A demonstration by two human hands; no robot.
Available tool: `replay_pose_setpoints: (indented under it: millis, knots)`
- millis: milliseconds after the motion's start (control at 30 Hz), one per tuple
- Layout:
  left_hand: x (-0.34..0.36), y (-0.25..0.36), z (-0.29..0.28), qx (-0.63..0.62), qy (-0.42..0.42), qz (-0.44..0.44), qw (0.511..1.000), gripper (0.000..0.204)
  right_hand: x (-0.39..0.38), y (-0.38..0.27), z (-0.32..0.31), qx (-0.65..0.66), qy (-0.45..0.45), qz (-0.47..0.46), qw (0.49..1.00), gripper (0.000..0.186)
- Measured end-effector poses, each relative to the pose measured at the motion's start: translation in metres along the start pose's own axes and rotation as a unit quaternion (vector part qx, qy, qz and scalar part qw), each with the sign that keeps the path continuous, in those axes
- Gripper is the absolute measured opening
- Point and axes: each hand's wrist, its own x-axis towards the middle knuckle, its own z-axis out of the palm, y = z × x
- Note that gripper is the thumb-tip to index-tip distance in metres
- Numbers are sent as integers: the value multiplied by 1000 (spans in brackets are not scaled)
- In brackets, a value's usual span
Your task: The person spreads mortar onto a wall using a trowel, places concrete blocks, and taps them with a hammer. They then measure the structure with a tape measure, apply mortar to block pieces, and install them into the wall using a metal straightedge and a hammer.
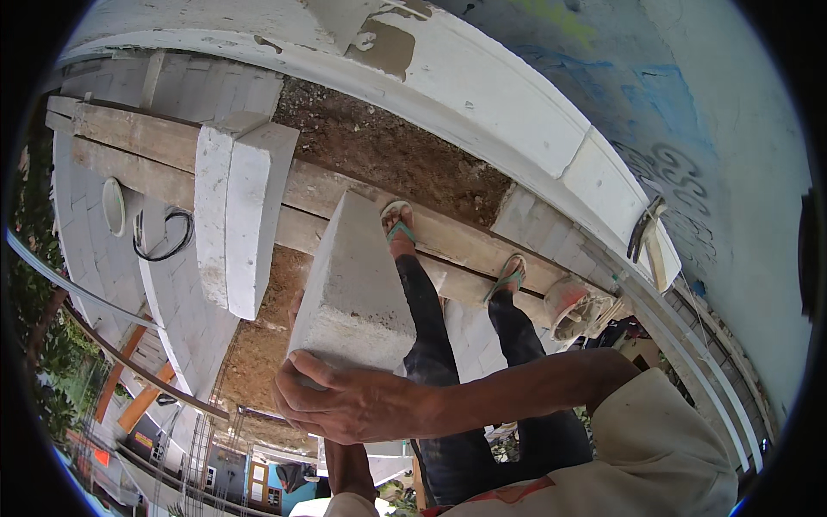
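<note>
Block, our right hand curled around its near end, left hand mostly hidden behind it, grip we cannot tell

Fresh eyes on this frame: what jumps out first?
The large pale block near the centre, with the right hand gripping its near end. Next, two pale blocks side by side across wooden planks on the left, then sandalled feet on those planks, right of centre.

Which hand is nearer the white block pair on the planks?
Left: the left hand, mostly hidden, shows left of the held block, toward the white block pair; the right hand is farther, on the block's near end.
</note>
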Motion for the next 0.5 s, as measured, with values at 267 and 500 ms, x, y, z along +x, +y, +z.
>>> replay_pose_setpoints:
  millis: [267, 500]
  knots:
    - [-13, -2, 1, 4, 5, -16, 1000, 88, -11, -14, -1, 227, 26, 8, 973, 67]
    - [4, -14, 12, 4, 17, -19, 1000, 84, -27, 60, 47, 541, 29, 55, 839, 89]
